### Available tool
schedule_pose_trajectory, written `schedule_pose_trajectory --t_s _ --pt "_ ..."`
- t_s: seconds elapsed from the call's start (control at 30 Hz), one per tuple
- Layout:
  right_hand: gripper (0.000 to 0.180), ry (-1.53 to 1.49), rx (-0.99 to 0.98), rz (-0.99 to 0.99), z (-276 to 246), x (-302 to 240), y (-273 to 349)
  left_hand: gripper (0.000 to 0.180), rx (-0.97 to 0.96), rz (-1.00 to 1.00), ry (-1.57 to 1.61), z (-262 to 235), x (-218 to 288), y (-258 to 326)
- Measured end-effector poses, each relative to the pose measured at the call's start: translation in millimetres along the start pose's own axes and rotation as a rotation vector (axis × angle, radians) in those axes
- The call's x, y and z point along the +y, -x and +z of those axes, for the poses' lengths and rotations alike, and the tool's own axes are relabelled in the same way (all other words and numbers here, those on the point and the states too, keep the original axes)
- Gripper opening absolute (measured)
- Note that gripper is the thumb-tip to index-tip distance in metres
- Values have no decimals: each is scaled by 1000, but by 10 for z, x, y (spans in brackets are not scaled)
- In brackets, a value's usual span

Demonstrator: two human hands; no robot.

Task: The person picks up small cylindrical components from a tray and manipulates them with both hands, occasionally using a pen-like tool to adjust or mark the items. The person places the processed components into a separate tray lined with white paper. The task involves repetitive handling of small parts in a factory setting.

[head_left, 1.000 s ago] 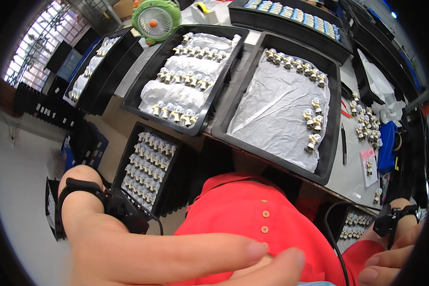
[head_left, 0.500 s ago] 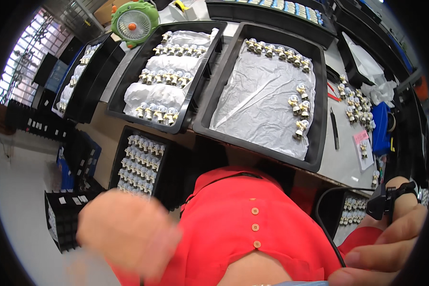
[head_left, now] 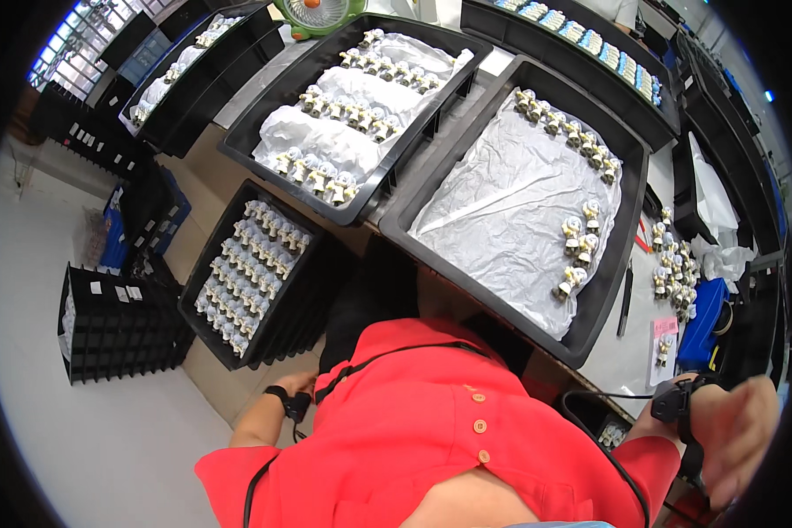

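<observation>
My left hand [head_left: 301,382] is down by the side of my red top, below the table's front edge; its fingers are hidden against the clothing. My right hand [head_left: 737,433] hangs at the right, slightly blurred, its fingers stretched out and nothing visible in them. It is nearest to a small figurine [head_left: 663,352] on a white card with a pink top. Ahead, a large black tray [head_left: 396,231] lined with crumpled white paper holds a row of small figurines [head_left: 574,134] at its far edge and several more figurines [head_left: 581,239] along its right side.
A second black tray [head_left: 354,211] holds figurines between paper layers. Lower left, a stacked tray [head_left: 238,356] is full of figurines. Loose figurines [head_left: 675,268], a black pen-like tool [head_left: 626,299] and a blue tape dispenser [head_left: 702,330] lie at right. A green fan [head_left: 330,22] stands behind.
My left hand has moved from the lower left foreground to the side of my top. The right hand has turned, its fingers now hanging down. My view has swung, shifting the trays rightward.
</observation>
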State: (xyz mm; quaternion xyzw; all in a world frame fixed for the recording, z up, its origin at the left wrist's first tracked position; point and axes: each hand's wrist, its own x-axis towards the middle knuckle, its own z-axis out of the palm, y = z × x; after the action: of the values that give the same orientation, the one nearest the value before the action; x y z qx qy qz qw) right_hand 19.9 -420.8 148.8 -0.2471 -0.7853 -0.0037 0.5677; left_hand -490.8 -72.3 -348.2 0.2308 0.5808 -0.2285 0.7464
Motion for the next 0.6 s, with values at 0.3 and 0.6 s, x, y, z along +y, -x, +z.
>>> schedule_pose_trajectory --t_s 0.3,0.6 --pt "14 152 52 551 137 1171 -179 46 184 425 -1221 -856 -312 -1214" --pt "11 222 187 1032 97 2272 -306 47 43 235 -984 -57 99 -749"
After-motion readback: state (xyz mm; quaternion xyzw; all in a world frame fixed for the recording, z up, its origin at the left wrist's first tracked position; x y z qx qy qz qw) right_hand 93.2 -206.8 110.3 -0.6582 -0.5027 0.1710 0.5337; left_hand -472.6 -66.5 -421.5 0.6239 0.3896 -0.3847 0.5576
